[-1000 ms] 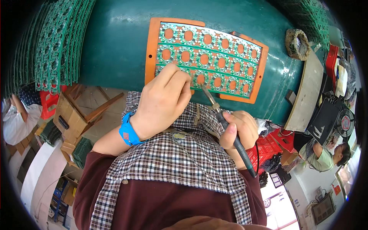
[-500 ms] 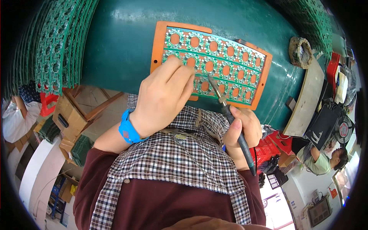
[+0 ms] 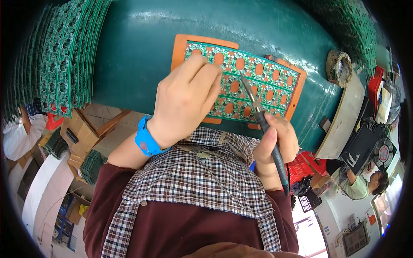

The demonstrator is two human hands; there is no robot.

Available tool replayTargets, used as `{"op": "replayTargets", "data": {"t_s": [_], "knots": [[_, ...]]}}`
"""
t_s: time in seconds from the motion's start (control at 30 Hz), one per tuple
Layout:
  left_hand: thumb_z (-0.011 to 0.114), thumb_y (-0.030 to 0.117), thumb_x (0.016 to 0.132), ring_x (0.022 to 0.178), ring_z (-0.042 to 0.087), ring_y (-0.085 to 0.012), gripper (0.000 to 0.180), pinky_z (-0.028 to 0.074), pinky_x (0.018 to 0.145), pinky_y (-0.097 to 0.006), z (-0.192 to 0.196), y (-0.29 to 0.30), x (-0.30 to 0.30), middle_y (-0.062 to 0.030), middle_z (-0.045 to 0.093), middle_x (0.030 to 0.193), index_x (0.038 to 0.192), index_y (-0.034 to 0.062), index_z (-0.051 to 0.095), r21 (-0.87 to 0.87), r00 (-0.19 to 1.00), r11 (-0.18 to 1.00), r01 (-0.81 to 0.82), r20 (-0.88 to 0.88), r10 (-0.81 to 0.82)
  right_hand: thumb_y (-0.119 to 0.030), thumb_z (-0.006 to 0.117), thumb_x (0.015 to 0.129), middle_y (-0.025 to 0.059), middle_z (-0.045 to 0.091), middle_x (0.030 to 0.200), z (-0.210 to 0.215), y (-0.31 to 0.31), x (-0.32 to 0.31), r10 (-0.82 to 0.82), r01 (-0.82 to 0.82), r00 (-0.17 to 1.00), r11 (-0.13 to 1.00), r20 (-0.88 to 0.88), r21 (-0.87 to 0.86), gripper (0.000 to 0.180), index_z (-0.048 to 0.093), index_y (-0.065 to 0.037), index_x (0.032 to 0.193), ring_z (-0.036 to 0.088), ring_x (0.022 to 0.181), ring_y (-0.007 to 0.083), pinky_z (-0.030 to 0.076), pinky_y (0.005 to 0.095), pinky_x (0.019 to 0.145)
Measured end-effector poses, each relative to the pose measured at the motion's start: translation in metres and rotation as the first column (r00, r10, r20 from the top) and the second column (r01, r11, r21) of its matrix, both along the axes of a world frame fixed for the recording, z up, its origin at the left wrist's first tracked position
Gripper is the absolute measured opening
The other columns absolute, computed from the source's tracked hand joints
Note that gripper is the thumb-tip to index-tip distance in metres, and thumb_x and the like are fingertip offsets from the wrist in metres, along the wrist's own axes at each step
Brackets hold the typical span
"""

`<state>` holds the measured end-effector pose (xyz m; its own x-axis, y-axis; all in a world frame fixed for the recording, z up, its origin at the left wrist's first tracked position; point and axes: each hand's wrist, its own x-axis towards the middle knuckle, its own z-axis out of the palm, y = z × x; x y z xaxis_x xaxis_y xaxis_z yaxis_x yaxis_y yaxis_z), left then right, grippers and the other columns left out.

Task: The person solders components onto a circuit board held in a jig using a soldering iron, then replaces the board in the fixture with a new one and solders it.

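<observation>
Fingers (image 3: 206,79) of the left hand (image 3: 185,103) pressed down on the green circuit panel (image 3: 241,81) in its orange frame (image 3: 180,45) at upper centre of the picture, on the teal counter (image 3: 137,51), while the right hand (image 3: 277,142) was clenched round a soldering iron (image 3: 262,124) whose tip touched the panel. Judging by this, soldering of the ring-shaped boards was under way; the next move would call for a steady tip on the neighbouring pad.
</observation>
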<state>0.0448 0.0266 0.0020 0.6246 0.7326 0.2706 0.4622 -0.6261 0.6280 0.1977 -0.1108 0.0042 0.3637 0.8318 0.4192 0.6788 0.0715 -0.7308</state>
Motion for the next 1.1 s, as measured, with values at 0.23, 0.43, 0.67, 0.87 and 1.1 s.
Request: {"op": "replayTargets", "data": {"t_s": [0.23, 0.43, 0.67, 0.87, 1.1], "knots": [[0.065, 0.001, 0.072, 0.069, 0.058, -0.0228, 0.017, 0.050, 0.057, -0.032, -0.012, 0.006, 0.012, -0.0062, 0.051, 0.084, 0.087, 0.0044, 0.059, 0.035, 0.999, 0.998, 0.047, 0.007, -0.047, -0.008, 0.063, 0.080, 0.0103, 0.063, 0.066, 0.000, 0.020, -0.004, 0.009, -0.008, 1.000, 0.999, 0.016, -0.031, 0.015, 0.067, 0.003, 0.089, 0.060, 0.052, 0.0201, 0.047, 0.0282, 0.048], [0.065, 0.001, 0.072, 0.070, 0.059, -0.0241, 0.014, 0.050, 0.057, -0.033, 0.002, 0.008, 0.006, -0.0068, 0.052, 0.084, 0.084, 0.0045, 0.058, -0.018, 1.000, 1.000, 0.017, -0.005, -0.017, -0.007, 0.062, 0.079, 0.0107, 0.063, 0.064, 0.004, 0.017, -0.001, -0.019, 0.019, 1.000, 1.000, 0.017, 0.007, 0.014, 0.066, 0.003, 0.087, 0.059, 0.051, 0.0202, 0.046, 0.0285, 0.047], [0.063, 0.001, 0.074, 0.069, 0.058, -0.0250, 0.011, 0.050, 0.056, -0.034, 0.000, 0.013, 0.009, -0.0084, 0.049, 0.082, 0.082, 0.0028, 0.056, -0.079, 0.999, 0.996, -0.047, -0.026, 0.045, -0.008, 0.064, 0.078, 0.0091, 0.062, 0.063, 0.003, 0.033, -0.007, 0.037, -0.038, 0.997, 0.999, 0.061, 0.016, 0.014, 0.066, 0.002, 0.087, 0.059, 0.051, 0.0196, 0.046, 0.0276, 0.047], [0.063, -0.004, 0.075, 0.069, 0.060, -0.0253, 0.015, 0.049, 0.058, -0.034, 0.004, 0.009, 0.006, -0.0090, 0.055, 0.086, 0.088, 0.0027, 0.060, -0.112, 0.999, 0.993, -0.023, -0.030, 0.020, -0.009, 0.063, 0.078, 0.0089, 0.061, 0.062, 0.009, 0.024, -0.009, 0.035, -0.034, 0.998, 0.999, 0.058, -0.027, 0.014, 0.067, 0.002, 0.087, 0.059, 0.051, 0.0198, 0.046, 0.0278, 0.048], [0.065, -0.003, 0.072, 0.070, 0.061, -0.0244, 0.017, 0.049, 0.055, -0.033, 0.004, -0.006, -0.006, -0.0072, 0.055, 0.087, 0.087, 0.0039, 0.060, -0.109, 0.999, 0.994, -0.015, -0.032, 0.012, -0.009, 0.059, 0.079, 0.0088, 0.060, 0.061, 0.007, 0.010, -0.012, 0.082, -0.081, 0.996, 0.996, 0.039, -0.021, 0.014, 0.066, 0.001, 0.085, 0.057, 0.050, 0.0200, 0.045, 0.0287, 0.047]]}}
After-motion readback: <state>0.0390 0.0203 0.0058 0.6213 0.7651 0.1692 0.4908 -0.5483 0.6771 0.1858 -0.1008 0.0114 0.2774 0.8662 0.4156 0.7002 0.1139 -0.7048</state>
